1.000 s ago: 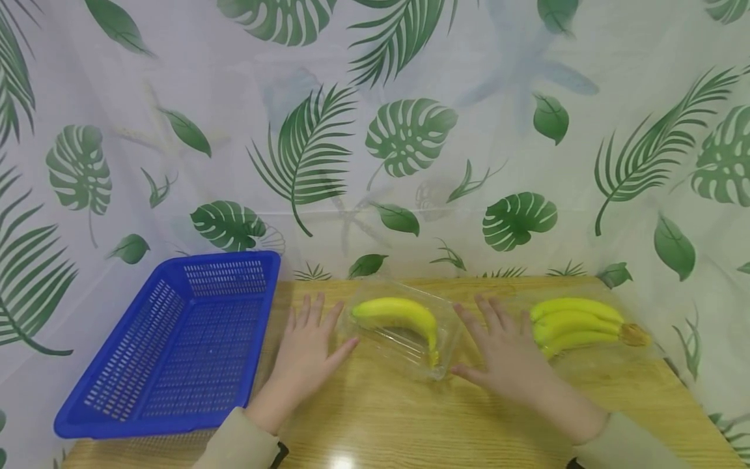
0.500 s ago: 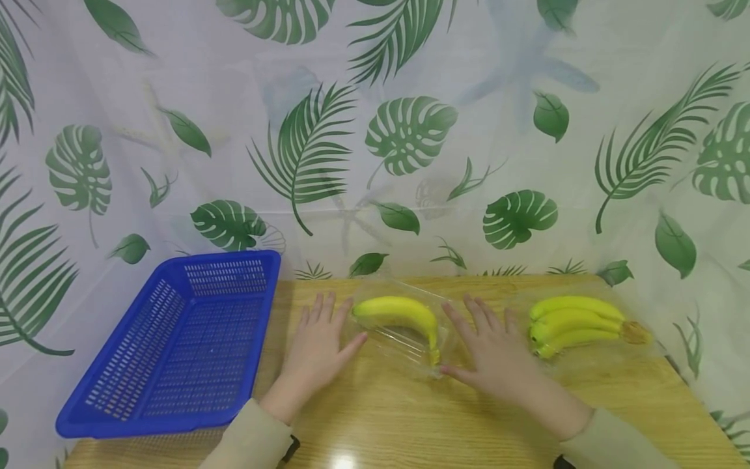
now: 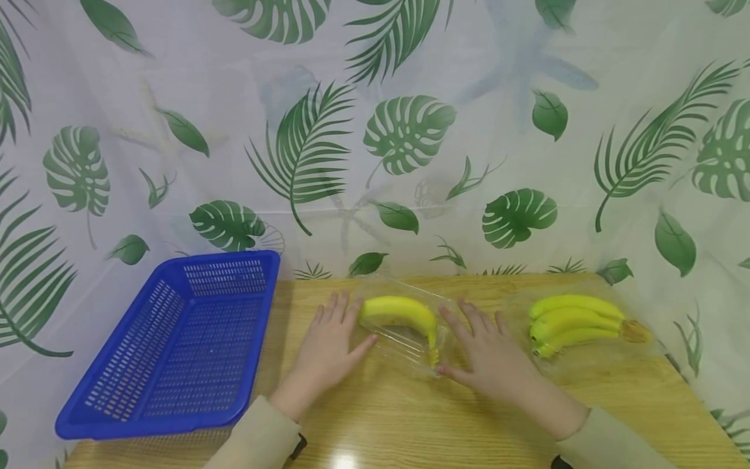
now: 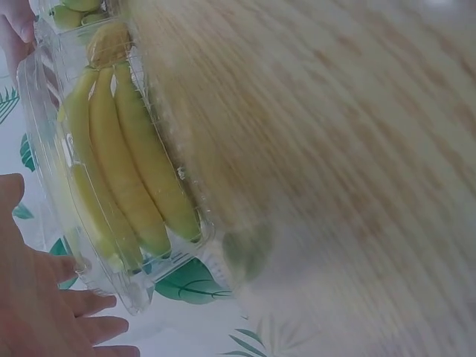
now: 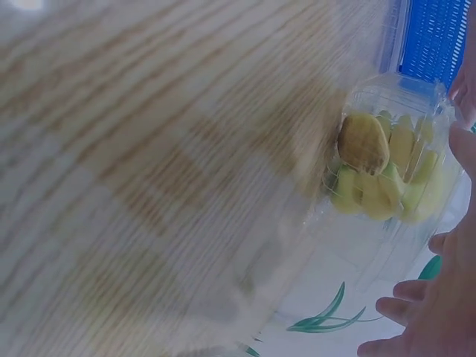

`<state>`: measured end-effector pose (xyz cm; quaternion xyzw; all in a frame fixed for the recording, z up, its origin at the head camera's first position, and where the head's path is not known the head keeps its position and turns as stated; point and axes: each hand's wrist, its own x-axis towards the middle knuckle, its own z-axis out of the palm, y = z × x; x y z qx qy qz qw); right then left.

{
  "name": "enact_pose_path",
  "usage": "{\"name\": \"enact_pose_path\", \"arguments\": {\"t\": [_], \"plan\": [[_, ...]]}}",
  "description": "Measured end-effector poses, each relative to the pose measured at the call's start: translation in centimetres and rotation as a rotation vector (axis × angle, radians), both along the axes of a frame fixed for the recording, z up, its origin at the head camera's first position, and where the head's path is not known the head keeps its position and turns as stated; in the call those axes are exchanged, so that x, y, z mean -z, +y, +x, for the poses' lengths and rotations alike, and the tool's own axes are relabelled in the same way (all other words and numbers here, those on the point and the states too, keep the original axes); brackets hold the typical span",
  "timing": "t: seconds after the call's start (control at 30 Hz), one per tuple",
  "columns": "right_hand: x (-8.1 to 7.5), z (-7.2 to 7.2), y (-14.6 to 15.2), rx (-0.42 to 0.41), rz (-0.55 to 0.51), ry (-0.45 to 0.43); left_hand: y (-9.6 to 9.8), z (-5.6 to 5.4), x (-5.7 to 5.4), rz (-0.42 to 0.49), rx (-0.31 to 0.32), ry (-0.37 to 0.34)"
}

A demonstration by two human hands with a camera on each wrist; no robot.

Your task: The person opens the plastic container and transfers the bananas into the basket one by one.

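The left hand (image 3: 328,342) and right hand (image 3: 495,355), fingers spread, gripping nothing, flank a clear rectangular plastic box (image 3: 404,348) of curved yellow bananas (image 3: 404,307) on a wood-grain table (image 3: 375,417); exact contact is unclear.

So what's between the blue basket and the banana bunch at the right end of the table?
In the head view, left to right: the left hand, a clear plastic container with bananas inside, then the right hand.

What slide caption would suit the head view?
Left fingers and right fingers flank a clear container of bananas, between a blue basket and another banana bunch.
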<state>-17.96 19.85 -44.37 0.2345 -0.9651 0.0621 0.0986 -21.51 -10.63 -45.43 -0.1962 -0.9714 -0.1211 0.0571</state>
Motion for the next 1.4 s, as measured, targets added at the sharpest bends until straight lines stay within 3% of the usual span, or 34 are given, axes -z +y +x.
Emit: {"name": "enact_pose_path", "arguments": {"t": [0.37,0.8,1.4], "plan": [[-0.1,-0.5,0.5,-0.065,-0.004,-0.015,-0.4,0.8,-0.1,0.006,0.032,0.013],[-0.7,-0.7,0.8,-0.077,-0.011,-0.11,-0.9,2.9,-0.2,-0.029,0.101,0.022],[-0.3,-0.7,0.9,-0.103,-0.023,-0.094,-2.3,4.8,0.1,-0.118,0.17,0.08]]}}
